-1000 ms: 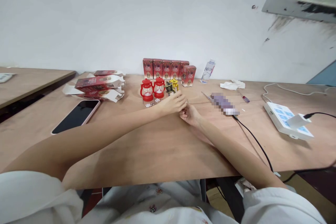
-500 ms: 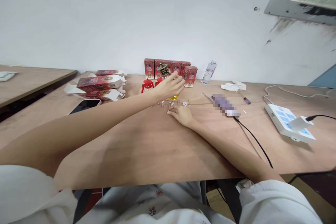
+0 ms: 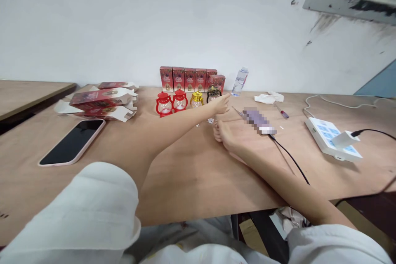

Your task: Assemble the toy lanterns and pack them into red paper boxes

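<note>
My left hand (image 3: 221, 104), its fingers closed, is at the right end of a row of small lanterns, in front of the black lantern (image 3: 213, 93); what it grips, if anything, is hidden. Left of that stand a gold lantern (image 3: 197, 99), a red lantern (image 3: 180, 100) and another red lantern (image 3: 164, 104). My right hand (image 3: 223, 133) rests on the table just below my left hand, fingers curled together, their contents too small to make out. Small flat pieces (image 3: 210, 121) lie beside its fingertips.
Upright red boxes (image 3: 178, 78) line the wall, near a clear bottle (image 3: 240, 81). Opened cartons (image 3: 100, 98) and a phone (image 3: 74, 142) lie left. Rightward are a cabled purple phone (image 3: 257, 119), tissue (image 3: 269, 97), a screwdriver (image 3: 282, 111) and a power strip (image 3: 332, 138).
The black lantern, held up before, now stands beside the gold one. My left hand has moved right and down. My right hand has shifted slightly right, and the view has turned a little.
</note>
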Tool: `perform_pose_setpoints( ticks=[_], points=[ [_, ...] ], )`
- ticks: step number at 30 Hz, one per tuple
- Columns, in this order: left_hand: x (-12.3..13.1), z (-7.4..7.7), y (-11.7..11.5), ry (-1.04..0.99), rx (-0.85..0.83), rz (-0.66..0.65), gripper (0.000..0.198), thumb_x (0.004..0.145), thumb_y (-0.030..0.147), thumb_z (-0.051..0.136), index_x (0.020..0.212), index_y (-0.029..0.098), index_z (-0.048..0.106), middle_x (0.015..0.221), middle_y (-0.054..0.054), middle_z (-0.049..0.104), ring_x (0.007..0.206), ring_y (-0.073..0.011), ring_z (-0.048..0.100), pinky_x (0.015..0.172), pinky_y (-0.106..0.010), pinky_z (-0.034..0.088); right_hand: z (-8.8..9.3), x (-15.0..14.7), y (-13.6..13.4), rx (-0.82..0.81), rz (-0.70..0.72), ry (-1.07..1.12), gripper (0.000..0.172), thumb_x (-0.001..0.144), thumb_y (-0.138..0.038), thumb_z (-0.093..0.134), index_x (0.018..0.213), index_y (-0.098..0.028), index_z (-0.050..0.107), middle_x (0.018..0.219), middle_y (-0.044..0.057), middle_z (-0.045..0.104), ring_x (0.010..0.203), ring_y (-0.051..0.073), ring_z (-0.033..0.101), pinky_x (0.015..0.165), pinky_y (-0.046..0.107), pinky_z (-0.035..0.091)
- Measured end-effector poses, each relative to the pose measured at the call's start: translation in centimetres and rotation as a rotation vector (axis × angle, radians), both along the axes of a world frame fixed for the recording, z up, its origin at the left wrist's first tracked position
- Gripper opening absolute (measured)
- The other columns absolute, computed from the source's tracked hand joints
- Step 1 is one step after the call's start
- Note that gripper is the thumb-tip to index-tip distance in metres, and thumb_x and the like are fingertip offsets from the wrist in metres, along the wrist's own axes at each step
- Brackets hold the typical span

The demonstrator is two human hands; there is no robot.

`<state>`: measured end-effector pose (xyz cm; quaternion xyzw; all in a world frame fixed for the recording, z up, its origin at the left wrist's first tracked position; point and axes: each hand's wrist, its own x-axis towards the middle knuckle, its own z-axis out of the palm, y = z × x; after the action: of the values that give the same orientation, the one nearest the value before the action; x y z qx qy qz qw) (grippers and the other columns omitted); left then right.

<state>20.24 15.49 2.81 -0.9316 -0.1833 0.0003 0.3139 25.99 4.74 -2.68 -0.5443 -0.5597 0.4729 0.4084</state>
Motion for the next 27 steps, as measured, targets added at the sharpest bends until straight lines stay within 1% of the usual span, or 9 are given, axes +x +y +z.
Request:
perform_pose_setpoints(
  ticks=[1, 3, 7, 11, 14, 18, 22, 25, 27],
  points=[
    [0.1, -0.3, 0.1, 0.009, -0.016, 0.017, 0.023, 0.075, 0.003, 0.049, 0.08, 0.017, 0.066, 0.092, -0.011, 0.069, 0.098, -0.0236, 0.056, 0.097, -0.043, 0.028, 0.2, 0.9, 0.2, -0.062, -0.01, 0.054, 0.023, 0.087, -0.019, 0.018, 0.064, -0.024, 0.021, 0.046, -0.009, 0.015, 0.037, 0.009, 0.014, 0.036, 0.02, 0.017],
    [0.2, -0.9, 0.4, 0.016, -0.031, 0.034, 0.023, 0.074, 0.005, 0.049, 0.079, 0.018, 0.067, 0.094, -0.01, 0.07, 0.103, -0.024, 0.054, 0.101, -0.044, 0.026, 0.6, 2.7, 0.7, -0.167, -0.008, 0.152, 0.023, 0.086, -0.019, 0.019, 0.063, -0.024, 0.019, 0.045, -0.01, 0.01, 0.036, 0.009, 0.008, 0.033, 0.019, 0.014],
    [-0.1, -1.8, 1.2, 0.005, -0.085, 0.078, 0.024, 0.072, 0.005, 0.049, 0.076, 0.02, 0.068, 0.091, -0.007, 0.07, 0.107, -0.0234, 0.052, 0.103, -0.045, 0.025, 1.3, 5.0, 1.3, -0.363, 0.06, 0.299, 0.024, 0.084, -0.019, 0.026, 0.062, -0.024, 0.02, 0.044, -0.011, 0.014, 0.035, 0.007, 0.008, 0.029, 0.015, 0.013],
    [-0.4, -1.9, 1.7, -0.016, -0.157, 0.094, 0.022, 0.07, 0.005, 0.052, 0.074, 0.019, 0.069, 0.09, -0.008, 0.07, 0.108, -0.0231, 0.052, 0.104, -0.044, 0.025, 1.9, 5.1, 1.6, -0.498, 0.126, 0.376, 0.021, 0.083, -0.019, 0.031, 0.063, -0.022, 0.028, 0.046, -0.01, 0.019, 0.035, 0.005, 0.011, 0.027, 0.011, 0.012],
    [-0.5, -1.4, 1.6, -0.037, -0.193, 0.095, 0.024, 0.071, 0.004, 0.051, 0.076, 0.02, 0.069, 0.095, -0.006, 0.069, 0.111, -0.0219, 0.05, 0.107, -0.042, 0.023, 2.5, 4.5, 2.0, -0.547, 0.149, 0.382, 0.017, 0.081, -0.016, 0.033, 0.065, -0.022, 0.029, 0.047, -0.01, 0.02, 0.035, 0.005, 0.011, 0.026, 0.01, 0.01],
    [-0.7, 0.3, 0.7, -0.035, -0.206, 0.09, 0.03, 0.068, 0.0, 0.05, 0.079, 0.023, 0.068, 0.103, -0.003, 0.066, 0.118, -0.019, 0.046, 0.112, -0.038, 0.018, 3.1, 4.0, 2.7, -0.55, 0.15, 0.343, 0.017, 0.08, -0.017, 0.032, 0.065, -0.022, 0.027, 0.047, -0.009, 0.023, 0.036, 0.005, 0.01, 0.027, 0.011, 0.01],
    [-1.5, 3.5, -1.0, -0.023, -0.155, 0.022, 0.037, 0.068, -0.003, 0.045, 0.086, 0.021, 0.066, 0.108, -0.004, 0.065, 0.123, -0.0186, 0.041, 0.114, -0.039, 0.015, 3.3, 3.7, 3.3, -0.486, 0.127, 0.256, 0.019, 0.084, -0.023, 0.031, 0.065, -0.022, 0.028, 0.049, -0.008, 0.028, 0.036, 0.005, 0.013, 0.028, 0.012, 0.011],
    [-2.2, 5.9, -3.4, -0.041, -0.111, -0.034, 0.038, 0.079, 0.0, 0.037, 0.096, 0.021, 0.064, 0.115, -0.005, 0.062, 0.122, -0.0193, 0.04, 0.113, -0.041, 0.018, 3.3, 3.6, 3.9, -0.398, 0.102, 0.149, 0.021, 0.085, -0.023, 0.036, 0.064, -0.022, 0.03, 0.048, -0.007, 0.027, 0.036, 0.005, 0.015, 0.029, 0.013, 0.012],
    [-2.6, 6.7, -5.9, -0.102, -0.013, -0.108, 0.037, 0.085, 0.007, 0.031, 0.104, 0.018, 0.061, 0.116, -0.009, 0.06, 0.117, -0.0226, 0.044, 0.108, -0.043, 0.026, 3.3, 3.5, 4.7, -0.302, 0.064, 0.061, 0.022, 0.084, -0.022, 0.041, 0.064, -0.022, 0.032, 0.047, -0.007, 0.028, 0.036, 0.005, 0.018, 0.03, 0.014, 0.013]
  ],
)
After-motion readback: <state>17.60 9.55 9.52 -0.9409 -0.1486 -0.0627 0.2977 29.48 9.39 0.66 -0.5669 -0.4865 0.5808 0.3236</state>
